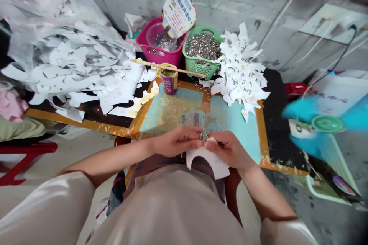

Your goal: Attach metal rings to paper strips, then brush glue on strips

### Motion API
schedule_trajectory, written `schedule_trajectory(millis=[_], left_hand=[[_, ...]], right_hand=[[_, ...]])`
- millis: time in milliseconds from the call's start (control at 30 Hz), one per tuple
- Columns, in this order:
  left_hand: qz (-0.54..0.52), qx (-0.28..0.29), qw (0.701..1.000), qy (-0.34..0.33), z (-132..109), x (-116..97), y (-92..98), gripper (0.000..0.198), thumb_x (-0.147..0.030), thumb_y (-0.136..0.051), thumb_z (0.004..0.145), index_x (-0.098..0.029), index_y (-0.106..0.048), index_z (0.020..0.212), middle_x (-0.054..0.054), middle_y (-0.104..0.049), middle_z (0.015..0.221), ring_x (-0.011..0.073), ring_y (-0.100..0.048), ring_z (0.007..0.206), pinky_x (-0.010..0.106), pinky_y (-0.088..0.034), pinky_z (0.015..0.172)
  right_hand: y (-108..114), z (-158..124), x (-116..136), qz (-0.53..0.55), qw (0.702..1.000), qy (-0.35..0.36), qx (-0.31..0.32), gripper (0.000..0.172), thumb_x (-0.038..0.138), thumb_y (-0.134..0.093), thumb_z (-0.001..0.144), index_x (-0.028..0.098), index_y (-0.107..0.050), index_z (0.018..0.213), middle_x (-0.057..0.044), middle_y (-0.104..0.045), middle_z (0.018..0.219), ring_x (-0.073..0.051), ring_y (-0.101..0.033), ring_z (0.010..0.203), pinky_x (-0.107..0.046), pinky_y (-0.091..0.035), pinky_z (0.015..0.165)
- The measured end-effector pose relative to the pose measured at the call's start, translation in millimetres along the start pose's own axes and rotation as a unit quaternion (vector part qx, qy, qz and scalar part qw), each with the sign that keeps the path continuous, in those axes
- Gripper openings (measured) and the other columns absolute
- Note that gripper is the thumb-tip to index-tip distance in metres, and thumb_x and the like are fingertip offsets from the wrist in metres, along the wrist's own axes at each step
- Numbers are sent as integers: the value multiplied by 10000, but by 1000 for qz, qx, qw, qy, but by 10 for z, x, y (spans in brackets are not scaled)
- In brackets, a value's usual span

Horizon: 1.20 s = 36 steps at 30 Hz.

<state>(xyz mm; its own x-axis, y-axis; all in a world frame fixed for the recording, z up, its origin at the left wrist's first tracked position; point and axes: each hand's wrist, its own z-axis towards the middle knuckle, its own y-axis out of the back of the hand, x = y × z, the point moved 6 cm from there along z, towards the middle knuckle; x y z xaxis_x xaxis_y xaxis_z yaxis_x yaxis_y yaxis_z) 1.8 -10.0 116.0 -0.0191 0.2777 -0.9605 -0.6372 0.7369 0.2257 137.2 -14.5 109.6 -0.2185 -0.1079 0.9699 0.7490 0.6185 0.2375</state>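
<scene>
My left hand (178,141) and my right hand (227,149) meet at the near edge of a small table. Both are closed in a pinch around a white cut-out paper piece (208,159) that hangs down toward my lap. A small metal clip (204,135) sits between the fingertips of both hands at the top of the paper. The hands rest over a blue glue-stained board (175,113).
A green basket of metal clips (202,51) and a pink basket (156,46) stand at the back. A glue tin (169,78) carries a stick (169,68). White paper piles lie at left (71,61) and behind (241,71). A blue fan (327,124) spins at right.
</scene>
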Motion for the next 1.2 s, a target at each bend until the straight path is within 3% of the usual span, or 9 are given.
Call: schedule_trajectory(millis=[233, 367, 533, 700, 800, 867, 967, 1067, 1200], left_hand=[[-60, -71, 995, 22, -194, 26, -141, 501, -496, -406, 1005, -183, -416, 614, 16, -444, 698, 151, -444, 703, 293, -400, 673], [-52, -96, 993, 33, -203, 50, -106, 512, -500, -432, 999, -171, -453, 607, 10, -451, 675, 143, -443, 701, 273, -387, 670], [-117, -111, 985, 61, -239, 121, -179, 519, -522, -472, 976, -157, -500, 608, 14, -487, 684, 136, -455, 690, 262, -386, 649], [-88, -77, 991, 62, -233, 245, -240, 542, -551, -435, 986, -158, -472, 614, -8, -441, 662, 115, -418, 637, 251, -358, 614], [-1, -43, 998, 44, -216, 214, -99, 563, -593, -316, 1006, -157, -552, 738, 8, -498, 713, 135, -469, 693, 279, -416, 705], [37, -20, 997, 62, -226, 233, 25, 479, -594, -366, 993, -171, -580, 1063, 33, -578, 865, 155, -532, 774, 284, -449, 730], [85, 6, 990, 115, -258, 389, 146, 640, -469, -609, 910, -235, -301, 1419, 41, -602, 1037, 152, -588, 772, 258, -473, 660], [191, -22, 973, 124, -270, 598, 184, 643, -326, -660, 863, -252, -314, 1400, 77, -576, 1182, 160, -621, 782, 284, -507, 696], [308, -36, 947, 84, -284, 791, 62, 543, -217, -622, 866, -237, -392, 1357, 132, -515, 1337, 237, -656, 1005, 347, -530, 833]], right_hand=[[-317, -64, -395, 255, 964, -79, -8, 566, 638, -619, 843, 196, -394, 569, 60, -283, 554, -70, -204, 506, -244, -151, 473], [-275, -7, -317, 220, 972, -60, 53, 463, 570, -701, 810, 166, -527, 667, 43, -369, 631, -79, -290, 564, -227, -197, 510], [-260, -43, -151, 215, 975, -13, 49, 334, 461, -673, 871, 171, -555, 755, 31, -412, 699, -93, -337, 623, -231, -255, 561], [-383, -150, -468, 238, 970, -25, 45, 416, 541, -664, 853, 170, -536, 715, 26, -421, 695, -94, -343, 617, -229, -264, 556], [-290, -186, -690, 236, 970, -67, -6, 434, 564, -653, 854, 170, -531, 718, 40, -397, 663, -83, -311, 581, -224, -240, 533], [-160, -209, -780, 198, 975, -87, -52, 455, 575, -646, 854, 174, -506, 690, 50, -373, 629, -81, -292, 565, -223, -220, 519], [15, -241, -863, 112, 985, -94, -90, 444, 556, -635, 867, 167, -530, 681, 44, -415, 621, -88, -337, 571, -226, -245, 530], [143, -259, -1009, 56, 987, -105, -112, 394, 538, -685, 825, 161, -600, 751, 33, -490, 647, -101, -405, 589, -230, -303, 547], [435, -290, -1181, 35, 965, -79, -247, 448, 580, -655, 812, 167, -620, 982, -4, -594, 750, -121, -462, 589, -242, -366, 522]])
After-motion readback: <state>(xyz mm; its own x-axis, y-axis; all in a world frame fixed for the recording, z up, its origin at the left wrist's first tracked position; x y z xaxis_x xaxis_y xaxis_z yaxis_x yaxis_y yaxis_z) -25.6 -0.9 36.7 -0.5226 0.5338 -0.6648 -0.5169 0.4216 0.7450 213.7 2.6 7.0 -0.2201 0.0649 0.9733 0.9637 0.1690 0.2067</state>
